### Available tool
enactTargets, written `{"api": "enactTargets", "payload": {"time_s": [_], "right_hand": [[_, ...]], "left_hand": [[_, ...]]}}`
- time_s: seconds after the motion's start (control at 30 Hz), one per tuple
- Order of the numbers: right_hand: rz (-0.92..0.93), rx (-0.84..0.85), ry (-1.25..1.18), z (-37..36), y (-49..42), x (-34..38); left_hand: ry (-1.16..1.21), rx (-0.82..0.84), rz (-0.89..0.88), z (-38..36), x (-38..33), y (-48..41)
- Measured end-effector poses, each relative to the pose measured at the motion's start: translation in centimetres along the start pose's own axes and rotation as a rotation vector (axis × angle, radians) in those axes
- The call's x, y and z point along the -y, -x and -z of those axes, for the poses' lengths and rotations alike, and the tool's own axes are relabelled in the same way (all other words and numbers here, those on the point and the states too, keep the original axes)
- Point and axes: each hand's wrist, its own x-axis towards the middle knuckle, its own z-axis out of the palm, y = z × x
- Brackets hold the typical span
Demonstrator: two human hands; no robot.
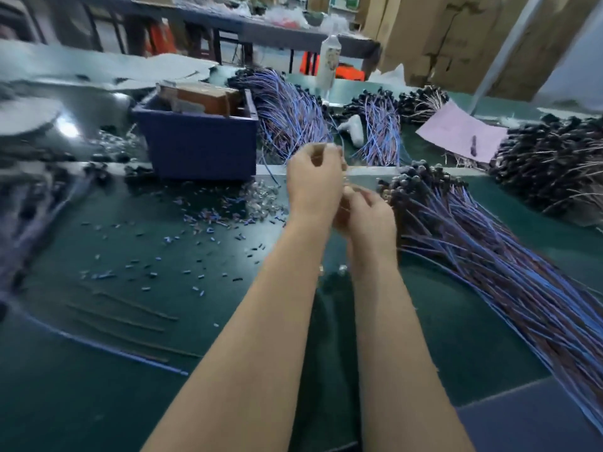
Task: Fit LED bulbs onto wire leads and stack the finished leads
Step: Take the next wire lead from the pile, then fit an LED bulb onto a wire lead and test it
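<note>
Leads (489,256) lay stacked at right on the counter (163,370), likely light and limp, best pinched near the black ends. Left hand (315,182) and right hand (370,220) sat together at centre, grips curled; blur hid what they held.

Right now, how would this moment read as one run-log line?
stage: fitting | left hand and right hand: together above green mat, fingers curled, contents blurred | finished leads: piled at right
</note>
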Motion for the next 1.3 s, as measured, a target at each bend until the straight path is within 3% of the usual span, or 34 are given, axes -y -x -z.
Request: {"api": "enactTargets", "payload": {"time_s": [0.2,0.33,0.43,0.5,0.57,0.67,0.7,0.8,0.97,1.1,1.17,1.23,1.3], "right_hand": [[0.188,0.554,0.528,-11.8,4.7,-3.1],[0.345,0.861,0.874,-18.4,7.6,-5.4],[0.402,0.972,1.114,-22.2,9.8,-6.9],[0.438,0.968,1.204,-23.7,10.9,-7.8],[0.452,0.987,1.137,-24.4,12.0,-8.1],[0.197,1.016,0.841,-24.4,12.8,-6.8],[0.187,0.979,0.813,-24.7,12.5,-6.6],[0.053,0.941,0.942,-25.7,11.9,-5.6],[0.233,0.858,0.943,-24.0,10.2,-4.8],[0.193,0.612,0.642,-22.8,8.4,-4.3],[0.184,0.519,0.525,-22.3,7.3,-3.7],[0.225,0.546,0.494,-21.8,6.5,-3.2],[0.271,0.594,0.518,-21.5,6.0,-2.7]], "left_hand": [[0.215,-0.492,-0.034,12.9,-1.9,-2.0],[0.306,-0.705,-0.037,19.6,-2.1,-2.2],[0.318,-0.815,-0.055,23.2,-2.4,-2.2],[0.357,-0.863,-0.075,24.8,-2.7,-2.2],[0.375,-0.884,-0.080,25.8,-3.1,-2.3],[0.420,-0.872,-0.092,26.2,-3.4,-2.3],[0.439,-0.867,-0.097,26.2,-3.4,-2.3],[0.473,-0.860,-0.103,26.0,-3.6,-2.4],[0.478,-0.861,-0.108,25.9,-3.4,-2.6],[0.352,-0.886,-0.070,25.7,-2.3,-2.6],[0.271,-0.778,0.054,25.3,-1.6,-2.8],[0.181,-0.577,0.218,24.2,-1.0,-2.9],[0.108,-0.497,0.284,23.2,-0.4,-2.8]]}}
